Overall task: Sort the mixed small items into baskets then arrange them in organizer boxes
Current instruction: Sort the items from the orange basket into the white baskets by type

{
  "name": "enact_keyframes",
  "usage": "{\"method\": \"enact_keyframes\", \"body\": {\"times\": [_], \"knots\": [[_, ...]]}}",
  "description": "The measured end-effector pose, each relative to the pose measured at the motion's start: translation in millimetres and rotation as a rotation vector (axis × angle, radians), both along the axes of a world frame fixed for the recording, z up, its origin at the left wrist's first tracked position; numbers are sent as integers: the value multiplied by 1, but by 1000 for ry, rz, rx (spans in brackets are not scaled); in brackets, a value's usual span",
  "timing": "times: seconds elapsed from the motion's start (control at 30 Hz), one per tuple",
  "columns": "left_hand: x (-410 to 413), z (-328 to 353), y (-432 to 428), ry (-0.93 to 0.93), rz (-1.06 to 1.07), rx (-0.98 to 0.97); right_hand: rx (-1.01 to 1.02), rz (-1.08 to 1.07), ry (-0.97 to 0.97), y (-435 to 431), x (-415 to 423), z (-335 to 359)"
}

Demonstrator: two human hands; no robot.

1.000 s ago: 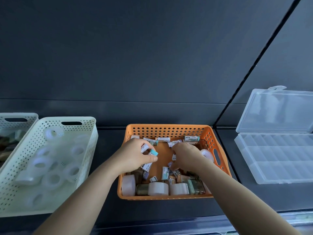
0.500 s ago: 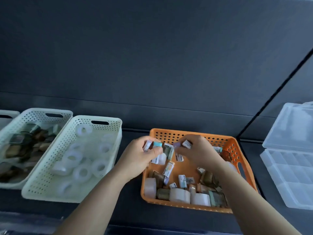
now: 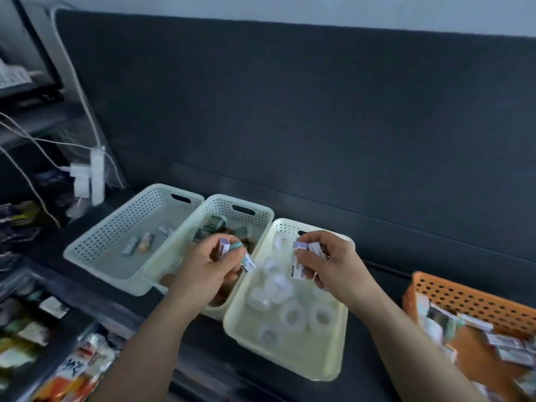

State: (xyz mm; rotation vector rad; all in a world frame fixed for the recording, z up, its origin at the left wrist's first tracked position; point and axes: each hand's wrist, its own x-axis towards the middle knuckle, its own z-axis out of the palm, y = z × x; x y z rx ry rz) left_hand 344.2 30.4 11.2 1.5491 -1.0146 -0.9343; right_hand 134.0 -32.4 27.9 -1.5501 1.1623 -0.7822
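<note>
My left hand [image 3: 207, 271] grips several small white boxes [image 3: 224, 246] above the middle cream basket [image 3: 232, 206], which holds dark greenish items. My right hand [image 3: 327, 264] grips more small boxes [image 3: 298, 264] above the right cream basket [image 3: 285, 362], which is full of white tape rolls [image 3: 293, 313]. The leftmost cream basket [image 3: 87, 253] holds a few small boxes [image 3: 139, 243]. The orange basket [image 3: 464, 297] with the mixed items sits at the far right edge.
Shelving with white cables and a power strip [image 3: 97, 175] stands at the far left. Packaged goods [image 3: 78, 369] lie at the lower left. A dark padded wall [image 3: 319, 126] runs behind the baskets.
Both hands have lifted out of the orange basket with small boxes and moved left over the cream baskets. The view has swung left, so the clear organizer box is out of sight.
</note>
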Motion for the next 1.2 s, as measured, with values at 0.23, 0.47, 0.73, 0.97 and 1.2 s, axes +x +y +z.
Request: {"method": "enact_keyframes", "body": {"times": [0.23,0.47,0.73,0.97,1.2], "knots": [[175,-6,-4,-200,109,61,15,14,27,-6,142,-13],[286,-41,-41,-548,-151,251,-100,26,220,-24,240,-27],[310,-64,-55,-748,-339,338,-172,204,478,-52,314,-37],[315,-67,-53,-959,-272,287,-220,404,776,-77,362,-59],[311,-57,-39,-1111,-207,-6,-343,356,920,-69,354,-58]]}}
